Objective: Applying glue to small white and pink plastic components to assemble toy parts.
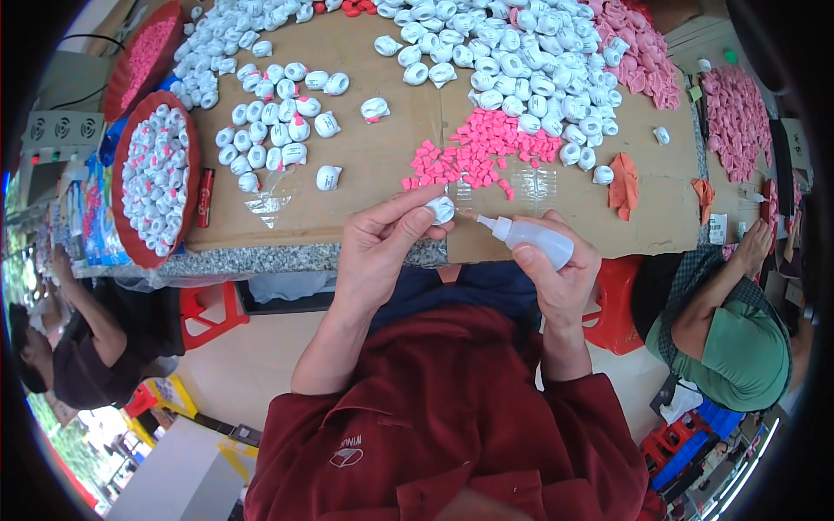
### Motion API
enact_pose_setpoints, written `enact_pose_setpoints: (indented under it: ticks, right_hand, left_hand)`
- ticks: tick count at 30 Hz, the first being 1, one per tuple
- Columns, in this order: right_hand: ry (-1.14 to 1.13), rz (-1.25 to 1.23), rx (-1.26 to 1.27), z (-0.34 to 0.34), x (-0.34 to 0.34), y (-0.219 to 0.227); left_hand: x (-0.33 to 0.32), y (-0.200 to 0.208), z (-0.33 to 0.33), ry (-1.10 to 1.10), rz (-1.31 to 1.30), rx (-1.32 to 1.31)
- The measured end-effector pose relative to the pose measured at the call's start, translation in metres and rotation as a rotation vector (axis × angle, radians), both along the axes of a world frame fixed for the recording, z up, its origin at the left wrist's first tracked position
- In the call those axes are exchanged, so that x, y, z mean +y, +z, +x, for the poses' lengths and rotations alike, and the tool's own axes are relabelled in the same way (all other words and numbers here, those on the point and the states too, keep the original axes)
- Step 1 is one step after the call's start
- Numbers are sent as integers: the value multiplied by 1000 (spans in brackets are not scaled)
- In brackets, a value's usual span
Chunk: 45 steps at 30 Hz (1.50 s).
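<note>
Step, we judge, is dispensing: left hand pinches small white rounded plastic piece over near brown cardboard; right hand clamped on translucent plastic squeeze bottle, nozzle just right of piece; next likely needs steady aim

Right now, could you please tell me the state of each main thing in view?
Left grip, closed on the white piece
Right grip, closed around the squeeze bottle
Squeeze bottle, tilted, nozzle towards the white piece; fill level unclear
Pink bits, loose, heaped on the cardboard
Cardboard, laid flat, partly taped
Lower red tray, filled with white pieces
Orange scrap, crumpled
</note>
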State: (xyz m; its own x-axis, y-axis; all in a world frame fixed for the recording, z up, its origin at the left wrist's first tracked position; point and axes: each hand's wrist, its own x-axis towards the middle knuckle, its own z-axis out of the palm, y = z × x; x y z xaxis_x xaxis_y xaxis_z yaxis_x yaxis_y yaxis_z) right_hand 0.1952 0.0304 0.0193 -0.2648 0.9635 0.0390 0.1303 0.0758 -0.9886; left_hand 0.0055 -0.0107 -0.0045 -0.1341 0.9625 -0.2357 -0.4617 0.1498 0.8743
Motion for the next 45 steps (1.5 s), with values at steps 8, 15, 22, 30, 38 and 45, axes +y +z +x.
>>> enact_pose_setpoints:
  ticks: [8,15,22,30,38,45]
  right_hand:
    - [4,-15,64,8,1,-3]
    - [-32,-65,115,-1,3,-10]
    - [17,160,-113,-17,3,-22]
    - [-190,329,-444,9,17,-18]
    - [-110,366,-574,-6,24,-21]
    - [-135,236,-311,2,12,-17]
  left_hand:
    - [-2,-1,-4,-19,-39,-80]
    - [-6,-5,-3,20,34,-25]
    - [-9,-5,-3,-4,18,-23]
    - [-12,-6,-1,0,52,8]
    - [-14,-5,3,-57,14,-58]
    - [-14,-6,5,-65,-2,-111]
